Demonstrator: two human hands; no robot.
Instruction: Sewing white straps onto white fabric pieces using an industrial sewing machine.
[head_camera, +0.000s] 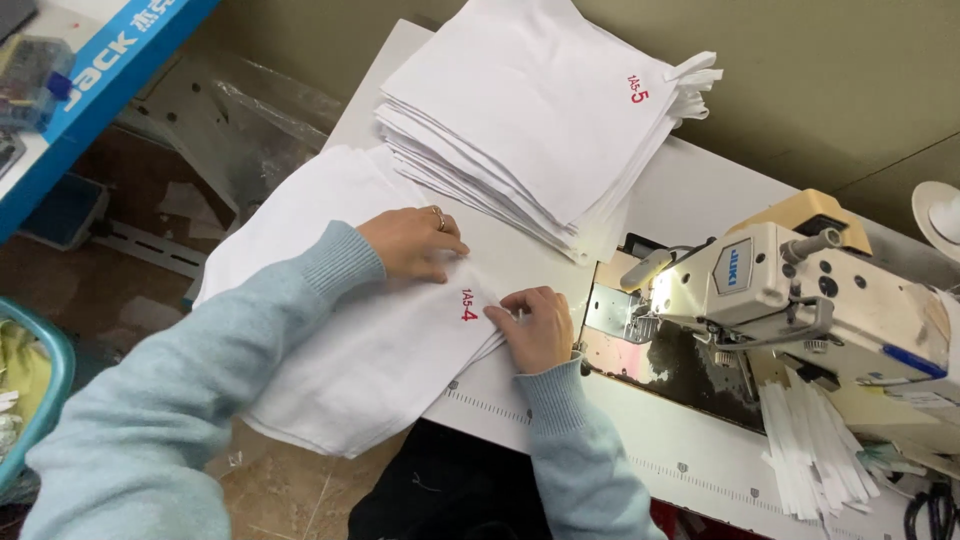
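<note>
White fabric piece (370, 330), marked in red near one corner, lies flat across the near edge of the sewing table (690, 200) and overhangs it toward the person. It sits under both hands. Left hand (412, 243) rests palm down on the upper part of the piece, fingers loosely curled, a ring on one finger. Right hand (540, 325) presses on the corner just beside the red marking, fingertips bent onto the layered edges; whether it pinches the layers cannot be told. Both sleeves are light blue knit.

Beyond the left hand, touching the far side of the piece, stands a tall stack of white fabric pieces (530, 120), slightly fanned, with a red mark on the top sheet. To the right of the right hand, close by, is the cream sewing machine (800, 285) with its lamp lit over the needle plate. Nearer than the machine lies a bundle of white strips (815, 445). Far left of the left hand, a teal bin (50, 390) shows at the picture edge
</note>
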